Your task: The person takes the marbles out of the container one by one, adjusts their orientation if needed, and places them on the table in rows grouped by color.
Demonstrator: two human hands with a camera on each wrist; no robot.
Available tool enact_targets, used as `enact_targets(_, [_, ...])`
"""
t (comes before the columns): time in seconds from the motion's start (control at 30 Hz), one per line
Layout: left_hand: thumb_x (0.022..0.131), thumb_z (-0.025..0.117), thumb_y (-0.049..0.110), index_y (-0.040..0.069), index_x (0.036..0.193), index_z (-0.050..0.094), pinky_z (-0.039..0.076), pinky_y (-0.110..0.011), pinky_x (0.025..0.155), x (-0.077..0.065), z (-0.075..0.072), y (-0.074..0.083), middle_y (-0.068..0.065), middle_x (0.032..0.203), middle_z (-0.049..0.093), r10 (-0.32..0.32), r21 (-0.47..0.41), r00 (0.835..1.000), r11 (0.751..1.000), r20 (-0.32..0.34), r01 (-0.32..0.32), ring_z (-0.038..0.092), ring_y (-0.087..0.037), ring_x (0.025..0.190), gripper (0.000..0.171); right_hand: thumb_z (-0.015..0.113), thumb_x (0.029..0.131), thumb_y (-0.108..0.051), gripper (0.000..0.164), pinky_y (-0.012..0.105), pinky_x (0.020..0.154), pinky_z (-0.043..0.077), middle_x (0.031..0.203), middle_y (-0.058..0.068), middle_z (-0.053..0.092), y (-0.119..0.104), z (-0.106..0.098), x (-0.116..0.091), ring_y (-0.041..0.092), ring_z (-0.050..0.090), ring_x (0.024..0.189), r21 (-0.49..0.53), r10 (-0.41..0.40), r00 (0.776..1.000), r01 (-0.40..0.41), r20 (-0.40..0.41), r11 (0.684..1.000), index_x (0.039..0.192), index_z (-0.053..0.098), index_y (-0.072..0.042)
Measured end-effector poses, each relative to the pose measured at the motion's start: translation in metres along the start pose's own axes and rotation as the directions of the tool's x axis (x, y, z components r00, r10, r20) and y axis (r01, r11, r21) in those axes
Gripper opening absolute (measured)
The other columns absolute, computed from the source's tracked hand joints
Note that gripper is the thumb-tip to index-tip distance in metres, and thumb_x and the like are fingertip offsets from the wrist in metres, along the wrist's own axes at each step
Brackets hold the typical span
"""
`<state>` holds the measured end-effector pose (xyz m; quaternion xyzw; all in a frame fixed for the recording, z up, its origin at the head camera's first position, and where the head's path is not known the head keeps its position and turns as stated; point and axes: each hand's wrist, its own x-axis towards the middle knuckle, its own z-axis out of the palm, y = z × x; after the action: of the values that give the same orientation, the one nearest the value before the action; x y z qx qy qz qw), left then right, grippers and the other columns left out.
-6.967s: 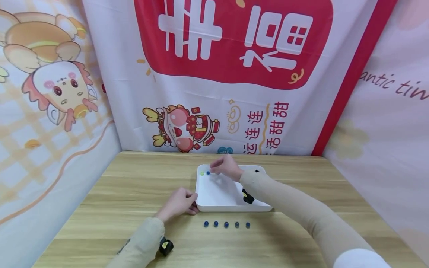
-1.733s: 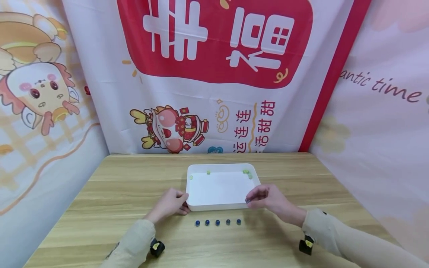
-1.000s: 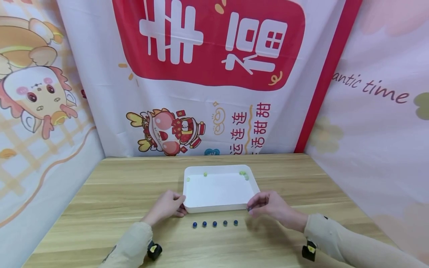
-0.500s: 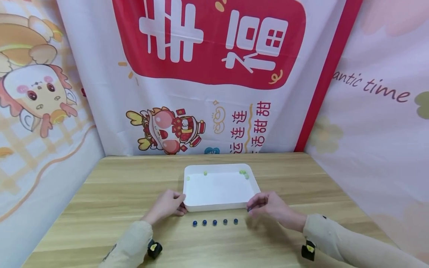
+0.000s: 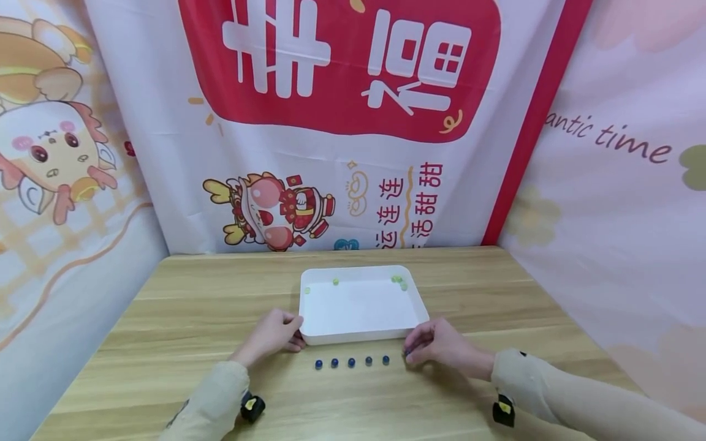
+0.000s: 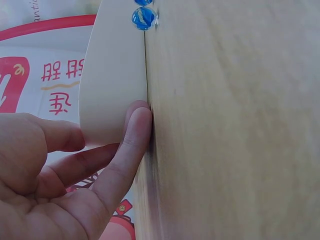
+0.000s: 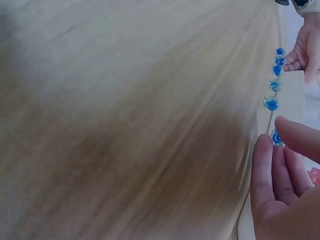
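Observation:
My left hand (image 5: 274, 332) holds the front left corner of a white tray (image 5: 361, 336), its thumb by the rim and fingers against the outer wall. Off the tray's front right corner, my right hand (image 5: 445, 348) pinches a blue swirled marble (image 7: 277, 137) between thumb and fingers, low over the table. Several blue marbles (image 5: 351, 362) lie in a row in front of the tray, left of that hand. Inside the tray, pale green marbles sit along the back: a cluster (image 5: 398, 280) at the right, one marble (image 5: 335, 282) left of middle, another (image 5: 307, 290) by the left wall.
The tray stands on a wood-grain table (image 5: 220, 291). A printed cloth (image 5: 353, 153) hangs behind the table's back edge, with more printed cloth (image 5: 612, 202) on either side. A small black device (image 5: 252, 408) is strapped at the left wrist.
My right hand has come from the tray's back left, where a blue marble lay, to its front right corner, then lower, beside the row, with a blue marble. My left hand stays at the tray.

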<state>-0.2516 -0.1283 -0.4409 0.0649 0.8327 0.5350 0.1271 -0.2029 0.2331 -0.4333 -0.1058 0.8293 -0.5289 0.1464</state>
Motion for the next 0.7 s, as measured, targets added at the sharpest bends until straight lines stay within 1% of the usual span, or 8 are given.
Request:
enact_targets(0.17, [0.102, 0.052, 0.010, -0.003, 0.086, 0.071, 0.061, -0.034, 0.063, -0.0001, 0.0000, 0.0007, -0.013, 0.075, 0.068, -0.005, 0.004, 1.000, 1.000, -0.010, 0.005, 0.068, -0.024, 0.068, 0.028, 0.083, 0.072, 0.001, 0.028, 0.027, 0.068, 0.057, 0.093, 0.016, 0.071, 0.0021, 0.0035, 0.0016, 0.025, 0.066, 0.081, -0.017, -0.027, 1.000, 0.027, 0.002, 1.000, 0.096, 0.070, 0.004])
enact_targets(0.3, [0.102, 0.052, 0.009, -0.004, 0.086, 0.071, 0.061, -0.033, 0.064, 0.0001, -0.0010, 0.0002, -0.013, 0.076, 0.068, -0.002, 0.011, 1.000, 1.000, -0.005, 0.002, 0.068, -0.024, 0.069, 0.028, 0.083, 0.072, 0.003, 0.028, 0.027, 0.067, 0.057, 0.092, 0.017, 0.070, 0.0022, 0.0056, 0.0025, 0.026, 0.066, 0.081, -0.023, -0.044, 0.999, 0.044, 0.001, 0.999, 0.096, 0.070, 0.005])
enact_targets(0.5, [0.102, 0.051, 0.009, -0.004, 0.087, 0.071, 0.061, -0.034, 0.064, 0.0002, -0.0007, 0.0005, -0.013, 0.076, 0.068, 0.007, 0.003, 1.000, 1.000, 0.005, -0.007, 0.068, -0.024, 0.069, 0.029, 0.083, 0.072, 0.003, 0.027, 0.028, 0.068, 0.058, 0.091, 0.014, 0.070, 0.0028, 0.0063, 0.0050, 0.023, 0.067, 0.080, -0.037, -0.010, 1.000, 0.009, -0.003, 0.999, 0.096, 0.071, 0.003])
enact_targets(0.7, [0.102, 0.051, 0.008, -0.004, 0.086, 0.070, 0.061, -0.034, 0.064, -0.0011, 0.0004, 0.0004, -0.013, 0.076, 0.067, 0.001, -0.011, 1.000, 1.000, 0.004, -0.001, 0.068, -0.023, 0.069, 0.028, 0.084, 0.072, 0.002, 0.026, 0.028, 0.066, 0.057, 0.089, 0.012, 0.071, 0.0059, 0.0071, 0.0065, 0.022, 0.067, 0.078, -0.064, -0.016, 1.000, 0.017, 0.004, 0.998, 0.094, 0.071, 0.001])
